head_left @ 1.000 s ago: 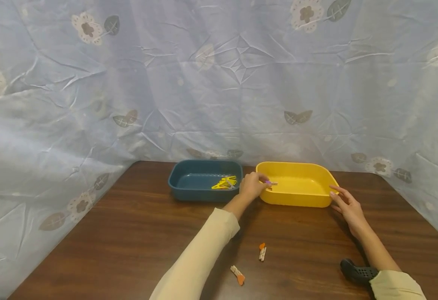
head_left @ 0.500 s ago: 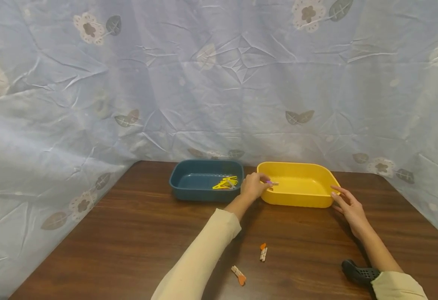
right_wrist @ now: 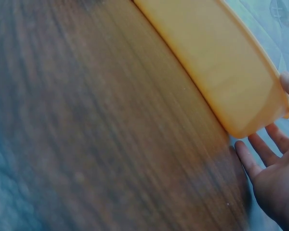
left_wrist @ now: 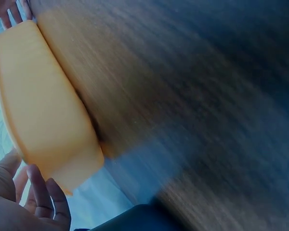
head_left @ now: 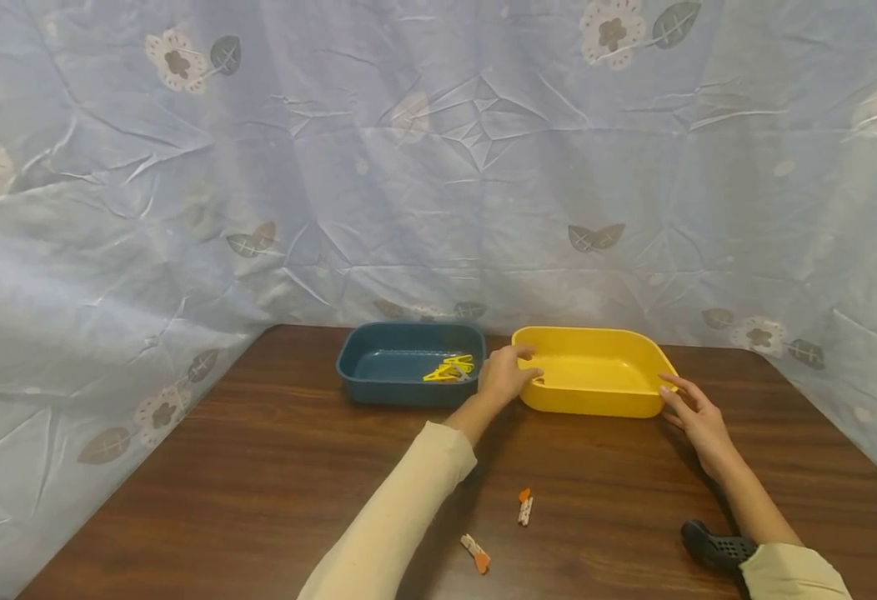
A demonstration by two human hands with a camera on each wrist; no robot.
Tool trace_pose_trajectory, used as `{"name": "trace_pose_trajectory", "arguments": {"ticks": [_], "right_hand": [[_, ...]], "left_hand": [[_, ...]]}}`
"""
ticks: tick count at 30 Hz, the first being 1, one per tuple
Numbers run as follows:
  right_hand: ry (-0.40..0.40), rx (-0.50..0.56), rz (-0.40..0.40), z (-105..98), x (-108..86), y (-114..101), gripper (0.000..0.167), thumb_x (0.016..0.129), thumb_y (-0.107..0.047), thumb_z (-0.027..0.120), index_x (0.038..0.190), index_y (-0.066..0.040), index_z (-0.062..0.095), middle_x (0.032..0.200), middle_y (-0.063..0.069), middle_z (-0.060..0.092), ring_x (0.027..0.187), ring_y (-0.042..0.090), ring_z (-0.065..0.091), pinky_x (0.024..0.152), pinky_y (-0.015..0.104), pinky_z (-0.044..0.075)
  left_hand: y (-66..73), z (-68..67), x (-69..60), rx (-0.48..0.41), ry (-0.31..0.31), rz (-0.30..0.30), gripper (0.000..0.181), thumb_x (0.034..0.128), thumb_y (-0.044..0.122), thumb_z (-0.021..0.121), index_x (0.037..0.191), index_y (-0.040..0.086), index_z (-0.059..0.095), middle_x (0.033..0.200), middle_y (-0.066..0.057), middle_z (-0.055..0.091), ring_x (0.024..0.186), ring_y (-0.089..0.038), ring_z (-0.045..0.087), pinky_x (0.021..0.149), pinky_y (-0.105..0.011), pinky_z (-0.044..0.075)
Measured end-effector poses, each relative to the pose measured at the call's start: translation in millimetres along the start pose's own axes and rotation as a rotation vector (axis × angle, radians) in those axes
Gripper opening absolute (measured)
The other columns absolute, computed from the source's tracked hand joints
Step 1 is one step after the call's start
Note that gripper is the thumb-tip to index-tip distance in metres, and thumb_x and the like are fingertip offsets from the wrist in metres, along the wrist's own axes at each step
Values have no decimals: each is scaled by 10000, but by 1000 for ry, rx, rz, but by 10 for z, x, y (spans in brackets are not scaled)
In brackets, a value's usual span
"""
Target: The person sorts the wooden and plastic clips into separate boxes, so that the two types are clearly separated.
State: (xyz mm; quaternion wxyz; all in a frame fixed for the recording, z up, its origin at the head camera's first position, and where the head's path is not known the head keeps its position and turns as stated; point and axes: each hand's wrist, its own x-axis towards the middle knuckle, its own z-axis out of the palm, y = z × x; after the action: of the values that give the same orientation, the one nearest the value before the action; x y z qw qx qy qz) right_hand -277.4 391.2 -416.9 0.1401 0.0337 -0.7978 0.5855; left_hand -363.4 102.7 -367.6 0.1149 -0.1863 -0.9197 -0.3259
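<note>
My left hand (head_left: 504,373) is at the left end of the yellow bin (head_left: 599,402), thumb and fingers apart and nothing visible between them. A small brownish item (head_left: 539,380), too small to identify, shows inside the bin beside that thumb. In the left wrist view the left thumb touches the bin's rim, with the fingers loosely bent near its end wall. My right hand (head_left: 703,423) rests at the bin's right end. Its thumb lies at the rim and its extended fingers (right_wrist: 263,150) are beside the end wall in the right wrist view.
Left of the yellow bin stands a dark blue bin (head_left: 397,392) holding yellow clips (head_left: 449,368) and a grey one. Two wooden clothespins with orange hearts, one nearer (head_left: 475,552) and one farther (head_left: 524,508), lie on the brown table (head_left: 258,500). A patterned cloth (head_left: 438,167) hangs behind.
The purple-ended clip held in my left fingers at the yellow bin is gone from view, and those fingers have parted. The right hand stays at the bin's right end.
</note>
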Motion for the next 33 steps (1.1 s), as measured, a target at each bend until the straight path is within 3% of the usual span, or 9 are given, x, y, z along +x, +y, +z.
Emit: {"name": "trace_pose_trajectory", "arguments": {"ticks": [4, 7, 11, 15, 17, 21, 25, 33], "right_hand": [[3, 2, 6, 15, -2, 16, 504, 962, -346, 466, 1394, -103, 375, 1215, 42, 360, 973, -43, 462, 764, 160, 466], [-1, -2, 4, 38, 7, 25, 515, 960, -357, 466, 1396, -100, 371, 1251, 77, 341, 980, -32, 461, 768, 162, 465], [-9, -5, 0, 62, 21, 30, 523, 959, -367, 462, 1401, -104, 367, 1246, 110, 352, 991, -15, 462, 777, 170, 464], [-11, -14, 3, 54, 23, 26, 526, 961, -376, 453, 1407, -114, 359, 1303, 184, 320, 999, -14, 448, 783, 175, 464], [-8, -18, 4, 39, 23, 23, 528, 961, -379, 450, 1410, -117, 356, 1342, 227, 284, 1008, -11, 440, 785, 178, 464], [-5, -12, 3, 13, 22, 25, 525, 962, -372, 450, 1412, -119, 354, 1375, 244, 244, 1022, -2, 433, 787, 175, 463], [-5, -1, 6, 5, 16, 35, 518, 962, -369, 453, 1411, -128, 359, 1366, 224, 255, 1019, -10, 432, 788, 166, 458], [-12, -4, 16, -13, 12, 16, 546, 959, -387, 450, 1414, -105, 343, 1403, 269, 206, 1023, -11, 426, 790, 172, 460]], "left_hand": [[-28, -89, -44, -87, -47, 71, 283, 819, 268, 709, 1076, 151, 697, 1068, 31, 651, 1007, -170, 581, 803, -261, 461], [-55, -191, -105, -161, -136, 154, 250, 827, 234, 702, 1049, 120, 702, 1037, 20, 660, 1000, -189, 581, 819, -270, 456], [-77, -318, -247, -180, -305, 291, 228, 823, 215, 706, 1023, 106, 706, 1002, 51, 667, 964, -110, 582, 811, -230, 450], [-87, -406, -459, -181, -522, 413, 235, 823, 200, 706, 1042, 112, 700, 1012, 82, 657, 891, -10, 567, 756, -163, 445], [-83, -442, -567, -167, -624, 456, 241, 827, 198, 700, 1058, 127, 695, 917, 88, 660, 683, -8, 533, 630, -138, 431], [-82, -496, -735, -134, -759, 523, 217, 820, 195, 705, 1034, 161, 700, 878, 143, 641, 672, 0, 492, 633, -136, 416], [-117, -494, -852, -122, -833, 574, 174, 805, 183, 717, 978, 164, 711, 945, 180, 625, 896, 27, 526, 741, -131, 423], [-167, -379, -883, -16, -857, 665, 122, 813, 157, 711, 935, 165, 713, 917, 178, 590, 817, 41, 517, 688, -94, 412]]}}
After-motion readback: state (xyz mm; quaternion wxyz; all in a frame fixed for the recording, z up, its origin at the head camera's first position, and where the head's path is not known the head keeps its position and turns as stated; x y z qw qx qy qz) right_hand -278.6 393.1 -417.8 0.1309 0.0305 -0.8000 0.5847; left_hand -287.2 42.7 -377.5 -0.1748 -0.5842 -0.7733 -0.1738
